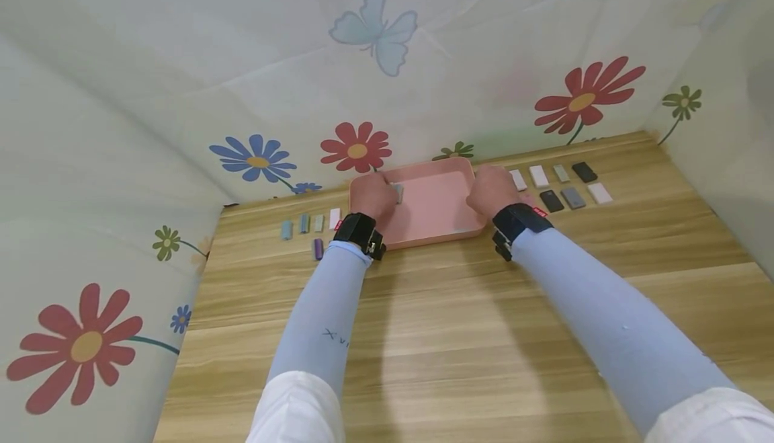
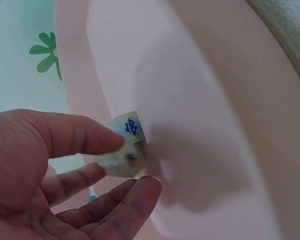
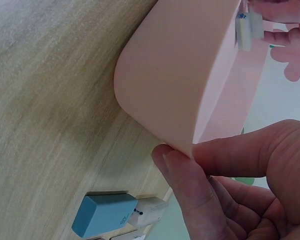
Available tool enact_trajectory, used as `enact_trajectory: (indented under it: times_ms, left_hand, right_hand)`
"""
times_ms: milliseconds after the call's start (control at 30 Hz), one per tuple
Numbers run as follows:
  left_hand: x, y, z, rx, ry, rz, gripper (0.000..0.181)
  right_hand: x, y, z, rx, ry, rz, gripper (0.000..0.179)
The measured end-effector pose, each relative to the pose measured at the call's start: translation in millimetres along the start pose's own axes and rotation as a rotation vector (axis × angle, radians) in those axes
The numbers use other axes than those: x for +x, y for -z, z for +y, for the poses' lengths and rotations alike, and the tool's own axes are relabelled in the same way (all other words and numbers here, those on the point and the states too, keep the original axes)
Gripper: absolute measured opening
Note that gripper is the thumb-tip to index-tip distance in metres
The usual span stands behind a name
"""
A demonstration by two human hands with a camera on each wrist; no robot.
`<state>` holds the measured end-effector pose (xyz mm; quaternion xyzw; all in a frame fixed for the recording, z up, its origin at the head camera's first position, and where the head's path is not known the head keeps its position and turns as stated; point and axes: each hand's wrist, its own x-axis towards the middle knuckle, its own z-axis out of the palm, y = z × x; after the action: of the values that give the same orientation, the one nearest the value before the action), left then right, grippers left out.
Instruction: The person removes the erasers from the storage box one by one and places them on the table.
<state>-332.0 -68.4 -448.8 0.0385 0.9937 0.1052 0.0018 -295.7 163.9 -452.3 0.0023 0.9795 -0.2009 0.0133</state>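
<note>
A shallow pink tray (image 1: 432, 211) lies on the wooden table near the back wall. My right hand (image 1: 492, 191) grips its right end; in the right wrist view, thumb and fingers (image 3: 187, 175) pinch the rim. Over the tray's left end is my left hand (image 1: 373, 194). Its thumb and fingers pinch a small whitish eraser-like block (image 2: 121, 164), blurred in the left wrist view. Right against that block, inside the tray, stands a pale green eraser-like block (image 2: 127, 126) with a blue planet print. The contact between the two blocks is partly hidden by my thumb.
Left of the tray sit several small blocks, among them a light blue one (image 1: 286, 230) and a purple one (image 1: 318, 249). To its right, several more lie in rows, including a black one (image 1: 584, 173) and a blue one (image 3: 104, 212). A flowered cloth wall (image 1: 459, 93) borders the table.
</note>
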Motion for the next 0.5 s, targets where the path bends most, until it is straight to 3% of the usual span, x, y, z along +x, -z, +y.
enact_trajectory:
  times_ms: [167, 333, 500]
  left_hand:
    - [-0.5, -0.4, -6.3, -0.044, -0.059, 0.036, 0.014]
    - [-1.3, -2.1, -18.6, -0.191, -0.041, 0.009, 0.005]
    - [-6.1, 12.1, -35.2, -0.275, -0.036, 0.007, 0.021]
  right_hand:
    - [0.5, -1, -1, -0.004, -0.008, -0.002, 0.014]
    - [-0.6, 0, -1, 0.006, 0.004, -0.004, 0.014]
    - [-0.8, 0, 0, 0.006, 0.008, -0.009, 0.014]
